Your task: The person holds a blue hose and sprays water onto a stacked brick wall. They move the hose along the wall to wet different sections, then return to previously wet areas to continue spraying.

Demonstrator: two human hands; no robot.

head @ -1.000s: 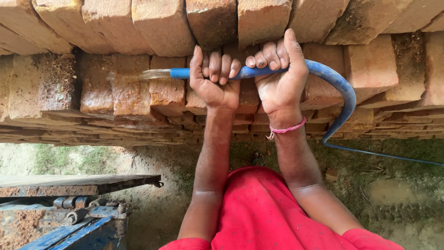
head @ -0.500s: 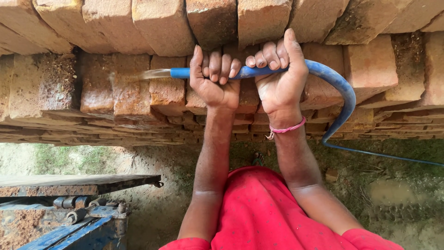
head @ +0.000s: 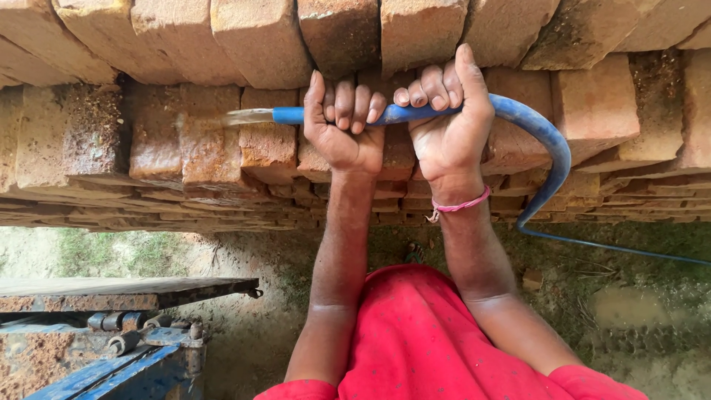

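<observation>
The brick stack [head: 222,141] filled the whole upper part of my view, rows of rough reddish bricks, some wet and dark, and everything else lay below it or against it. Below the stack and well apart from it, off to the lower left, stood a rusty metal flatbed [head: 111,292] with a blue frame [head: 111,374] under it, hinges and bolts showing along its edge. Muddy ground [head: 629,311] with a little grass ran along the foot of the stack. My red clothing [head: 422,341] covered the lower middle, right beneath my forearms.

Against the face of the stack I held the blue hose [head: 533,126]. It ran level across the bricks, then curved down on the right side of the stack and trailed off thin along the ground. My left hand [head: 344,122] gripped it nearer the nozzle end, fingers [head: 344,100] wrapped tight over the top of it. My right hand [head: 448,115] sat just beside the left, fingers [head: 437,89] likewise clamped round the hose, with a pink band [head: 459,205] at the wrist. From the open end, left of my left hand, a jet of water [head: 248,116] shot straight onto the bricks. Nothing stood between the nozzle and the stack.
</observation>
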